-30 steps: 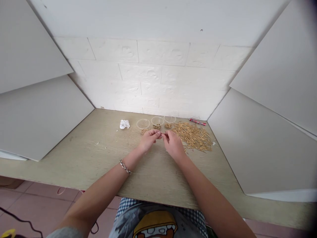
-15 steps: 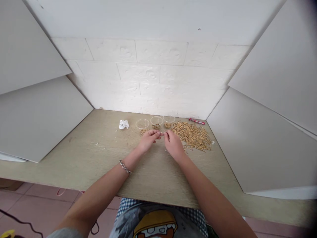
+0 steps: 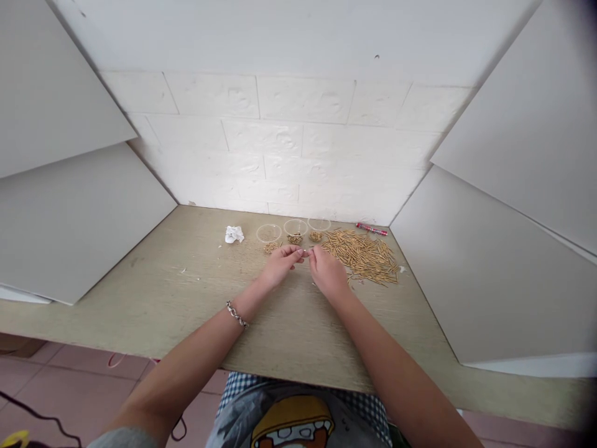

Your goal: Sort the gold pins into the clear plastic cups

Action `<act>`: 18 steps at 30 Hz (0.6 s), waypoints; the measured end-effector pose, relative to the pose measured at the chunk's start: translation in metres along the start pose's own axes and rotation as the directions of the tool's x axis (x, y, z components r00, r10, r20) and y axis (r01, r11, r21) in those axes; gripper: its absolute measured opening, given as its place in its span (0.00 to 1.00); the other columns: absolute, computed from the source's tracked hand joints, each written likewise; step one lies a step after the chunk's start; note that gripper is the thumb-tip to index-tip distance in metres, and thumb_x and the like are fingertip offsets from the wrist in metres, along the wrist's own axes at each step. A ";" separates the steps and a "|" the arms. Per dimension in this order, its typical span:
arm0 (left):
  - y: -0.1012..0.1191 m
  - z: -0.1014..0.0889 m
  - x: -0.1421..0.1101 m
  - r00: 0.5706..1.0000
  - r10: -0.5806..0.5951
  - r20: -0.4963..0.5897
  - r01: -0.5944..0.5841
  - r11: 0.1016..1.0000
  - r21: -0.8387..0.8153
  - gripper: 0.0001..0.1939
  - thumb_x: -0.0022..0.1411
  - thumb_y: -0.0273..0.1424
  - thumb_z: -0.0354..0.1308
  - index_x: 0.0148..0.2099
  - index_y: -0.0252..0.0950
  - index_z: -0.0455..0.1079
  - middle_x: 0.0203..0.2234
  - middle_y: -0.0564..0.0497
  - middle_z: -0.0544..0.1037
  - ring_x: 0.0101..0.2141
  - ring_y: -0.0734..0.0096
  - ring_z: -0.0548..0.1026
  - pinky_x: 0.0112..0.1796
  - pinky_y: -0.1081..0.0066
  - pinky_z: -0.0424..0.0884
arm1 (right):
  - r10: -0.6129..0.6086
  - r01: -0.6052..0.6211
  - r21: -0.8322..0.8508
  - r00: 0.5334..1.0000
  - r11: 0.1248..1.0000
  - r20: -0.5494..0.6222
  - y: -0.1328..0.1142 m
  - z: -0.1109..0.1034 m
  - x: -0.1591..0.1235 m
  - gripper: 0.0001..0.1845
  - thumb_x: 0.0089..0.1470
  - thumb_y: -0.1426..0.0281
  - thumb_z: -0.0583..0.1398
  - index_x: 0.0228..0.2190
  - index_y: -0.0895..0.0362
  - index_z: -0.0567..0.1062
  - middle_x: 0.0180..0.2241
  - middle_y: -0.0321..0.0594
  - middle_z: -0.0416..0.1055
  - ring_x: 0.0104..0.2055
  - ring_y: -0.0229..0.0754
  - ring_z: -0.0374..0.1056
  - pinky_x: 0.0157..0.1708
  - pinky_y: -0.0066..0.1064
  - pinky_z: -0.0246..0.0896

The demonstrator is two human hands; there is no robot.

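My left hand (image 3: 281, 264) and my right hand (image 3: 326, 270) meet fingertip to fingertip over the wooden table (image 3: 186, 292). Both pinch a tiny metal piece (image 3: 306, 252) between them; it is too small to name. A pile of thin golden pins (image 3: 361, 255) lies just right of my right hand. Behind the hands stand three small clear cups (image 3: 295, 230), two of them with golden bits inside. A small heap of golden bits (image 3: 270, 247) lies by my left fingertips. A chain bracelet (image 3: 236, 315) is on my left wrist.
A crumpled white paper scrap (image 3: 234, 234) lies left of the cups. A red pen (image 3: 372, 229) rests at the back right near the white brick wall. Grey panels (image 3: 79, 218) close in both sides of the table. Tiled floor shows below the front edge.
Hardly anything differs. The hands keep the same pinch at the same spot; only the view shifts slightly.
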State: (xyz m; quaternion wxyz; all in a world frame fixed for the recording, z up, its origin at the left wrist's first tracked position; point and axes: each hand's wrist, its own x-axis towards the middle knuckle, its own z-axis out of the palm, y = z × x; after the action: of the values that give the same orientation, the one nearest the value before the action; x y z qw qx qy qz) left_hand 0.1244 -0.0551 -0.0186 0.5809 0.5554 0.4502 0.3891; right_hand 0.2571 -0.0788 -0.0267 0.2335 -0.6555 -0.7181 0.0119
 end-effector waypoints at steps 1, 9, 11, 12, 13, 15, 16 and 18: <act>0.000 0.000 0.000 1.000 -0.001 -0.003 0.001 1.000 0.013 0.14 0.50 0.39 0.55 0.34 0.34 0.67 0.36 0.48 0.74 0.33 0.74 0.70 0.28 0.76 0.59 | 0.006 -0.006 -0.018 1.000 1.000 0.011 0.000 -0.001 0.000 0.17 0.57 0.65 0.42 0.30 0.57 0.66 0.26 0.41 0.68 0.24 0.38 0.61 0.23 0.28 0.41; -0.001 0.002 0.000 1.000 0.012 -0.016 -0.011 0.997 0.076 0.13 0.51 0.39 0.53 0.34 0.34 0.67 0.33 0.49 0.74 0.33 0.74 0.70 0.28 0.77 0.59 | 0.050 -0.052 0.032 0.997 0.998 0.057 0.000 -0.003 0.000 0.20 0.58 0.61 0.40 0.30 0.57 0.67 0.25 0.41 0.68 0.25 0.39 0.60 0.24 0.28 0.42; 0.000 0.002 -0.001 1.000 0.012 -0.016 -0.011 0.997 0.080 0.13 0.52 0.39 0.53 0.35 0.34 0.67 0.32 0.49 0.73 0.33 0.74 0.69 0.28 0.77 0.58 | 0.070 -0.076 0.135 0.996 0.988 0.049 0.001 -0.001 0.000 0.20 0.57 0.61 0.41 0.28 0.56 0.66 0.24 0.39 0.67 0.25 0.38 0.60 0.24 0.27 0.42; 0.000 0.002 -0.001 1.000 0.015 -0.014 -0.014 0.997 0.080 0.13 0.52 0.39 0.53 0.35 0.34 0.67 0.32 0.50 0.73 0.33 0.74 0.69 0.28 0.77 0.58 | 0.079 -0.086 0.198 0.996 0.977 0.041 0.001 0.000 0.001 0.20 0.57 0.61 0.41 0.26 0.56 0.66 0.23 0.38 0.66 0.25 0.37 0.59 0.24 0.27 0.42; 0.000 0.002 -0.001 1.000 0.019 -0.010 -0.018 0.997 0.079 0.13 0.52 0.39 0.53 0.35 0.34 0.67 0.32 0.49 0.74 0.33 0.74 0.69 0.28 0.77 0.58 | 0.088 -0.094 0.262 0.996 0.960 0.033 0.001 0.001 0.001 0.19 0.57 0.61 0.42 0.25 0.56 0.66 0.22 0.38 0.65 0.24 0.37 0.58 0.24 0.27 0.42; 0.000 0.002 -0.001 1.000 0.026 0.005 -0.026 0.996 0.080 0.14 0.52 0.39 0.53 0.35 0.34 0.67 0.33 0.49 0.74 0.33 0.74 0.69 0.28 0.76 0.59 | 0.109 -0.107 0.386 0.994 0.916 0.016 0.001 0.003 0.003 0.19 0.56 0.61 0.43 0.23 0.56 0.64 0.20 0.36 0.63 0.23 0.36 0.56 0.23 0.26 0.43; 0.001 0.002 -0.001 1.000 0.026 0.010 -0.027 0.996 0.082 0.14 0.51 0.39 0.53 0.34 0.34 0.68 0.33 0.49 0.74 0.33 0.74 0.69 0.28 0.76 0.59 | 0.122 -0.114 0.440 0.992 0.891 0.010 0.001 0.003 0.003 0.19 0.56 0.60 0.43 0.22 0.56 0.64 0.19 0.35 0.62 0.22 0.36 0.56 0.23 0.26 0.43; 0.002 0.002 -0.001 1.000 0.026 0.004 -0.026 0.996 0.090 0.13 0.51 0.39 0.53 0.34 0.33 0.68 0.34 0.48 0.74 0.32 0.74 0.69 0.28 0.75 0.59 | 0.151 -0.127 0.531 0.988 0.838 -0.002 0.000 0.003 0.004 0.19 0.55 0.60 0.44 0.20 0.57 0.62 0.17 0.33 0.59 0.21 0.35 0.54 0.23 0.26 0.44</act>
State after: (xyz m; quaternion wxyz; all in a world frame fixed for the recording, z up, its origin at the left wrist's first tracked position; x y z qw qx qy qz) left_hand 0.1264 -0.0568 -0.0166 0.5508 0.5875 0.4591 0.3749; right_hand 0.2562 -0.0739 -0.0281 0.4189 -0.6165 -0.6322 0.2118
